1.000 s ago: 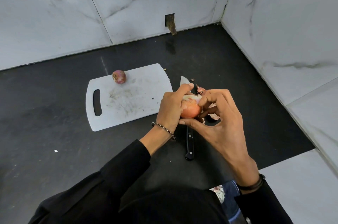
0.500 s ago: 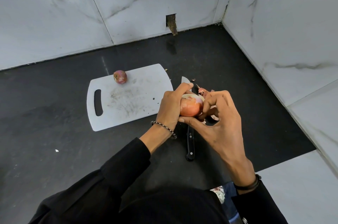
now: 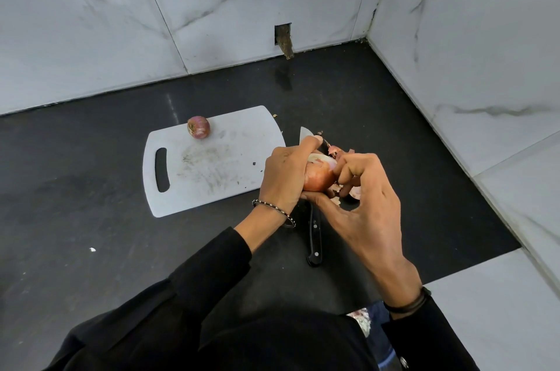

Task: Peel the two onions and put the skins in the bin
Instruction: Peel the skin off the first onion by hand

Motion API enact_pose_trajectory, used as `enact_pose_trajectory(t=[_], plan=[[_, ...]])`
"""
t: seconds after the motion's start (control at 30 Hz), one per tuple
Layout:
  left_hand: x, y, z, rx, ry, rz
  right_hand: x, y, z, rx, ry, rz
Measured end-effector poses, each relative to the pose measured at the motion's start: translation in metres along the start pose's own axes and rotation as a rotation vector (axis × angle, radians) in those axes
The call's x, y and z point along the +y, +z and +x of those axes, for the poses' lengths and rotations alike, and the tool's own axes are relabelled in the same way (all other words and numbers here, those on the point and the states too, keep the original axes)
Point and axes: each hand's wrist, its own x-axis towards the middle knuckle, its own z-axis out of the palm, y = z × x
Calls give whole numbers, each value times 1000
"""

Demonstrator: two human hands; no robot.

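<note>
Onion (image 3: 319, 179), the first of the two, is held above the dark desk (image 3: 91, 188), just at 3 o'clock of the cutting board (image 3: 212, 164) and over the knife (image 3: 313, 237) that lies on the desk. The left grip (image 3: 285, 176), a bare hand, is curled round the onion's 9 o'clock flank with the thumb over its top. The right grip (image 3: 369, 204) has its thumb under the onion and its fingers bent in at the 3 o'clock flank, apparently pinching skin there, though the pinch itself is hidden.

The step looks like mid-peel on this first onion. A pale stripped patch shows at its far top, while orange skin covers the side nearer the person. The onion is nearly round, so its long axis is hard to read; the pale end seems tilted up toward 12 to 1 o'clock.

Next, the right fingers probably need to pull the loosened skin off toward 3 o'clock while the left turns the onion to bring up fresh skin.

Torn skins (image 3: 333, 153) lie on the desk behind and under the hands. The second onion (image 3: 198, 127) sits unpeeled at the board's 12 o'clock edge. No bin is in view.
</note>
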Motion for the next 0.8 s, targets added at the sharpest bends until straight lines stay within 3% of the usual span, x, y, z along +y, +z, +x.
enact_pose_trajectory(t=[0.43, 0.8], plan=[[-2, -2, 0, 25, -31, 101, 3, 0, 0, -17, -104, -125], [0, -4, -6, -57, -132, -98, -5, -3, 3, -75, 178, 72]])
